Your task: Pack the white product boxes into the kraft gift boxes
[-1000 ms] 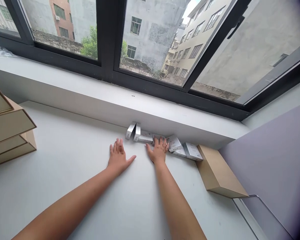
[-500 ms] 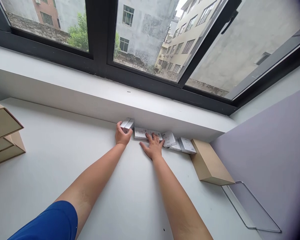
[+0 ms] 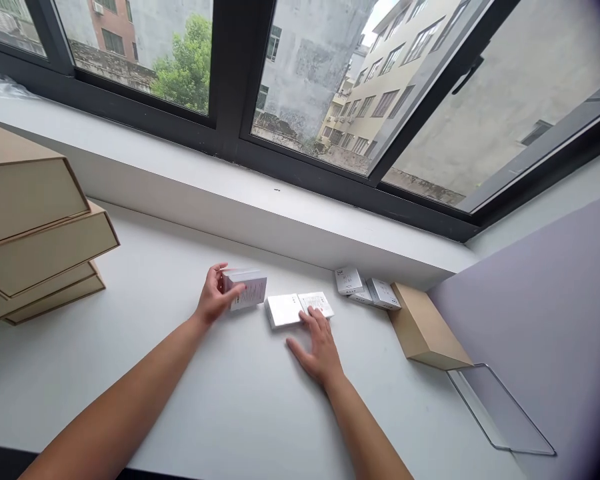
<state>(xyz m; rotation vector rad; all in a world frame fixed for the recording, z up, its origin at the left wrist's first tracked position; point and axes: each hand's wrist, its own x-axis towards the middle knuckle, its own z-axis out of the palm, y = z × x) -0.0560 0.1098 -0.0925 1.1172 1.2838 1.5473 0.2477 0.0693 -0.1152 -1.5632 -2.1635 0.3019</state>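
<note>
My left hand (image 3: 215, 292) is closed round a pair of small silver-white cardboard boxes (image 3: 250, 292), thumb over the printed front and fingers behind. The pair is tilted up on the white table. Right beside it, two more small boxes (image 3: 284, 311) lie flat, end to end. My right hand (image 3: 322, 343) rests on the right-hand one with its fingertips, fingers apart and the thumb stretched out to the left. Several similar silver boxes (image 3: 349, 281) lie further right against the wall under the sill, one leaning on another.
A long brown cardboard box (image 3: 430, 327) stands at the right, beside a bent metal wire frame (image 3: 525, 417). Large brown boxes (image 3: 45, 247) are stacked at the left. Behind the white table (image 3: 230, 400) runs a raised window sill (image 3: 180, 157).
Both hands have come back from the wall toward me. The left brings its pair of boxes, and the two flat boxes have slid along under the right hand. The view has turned left.
</note>
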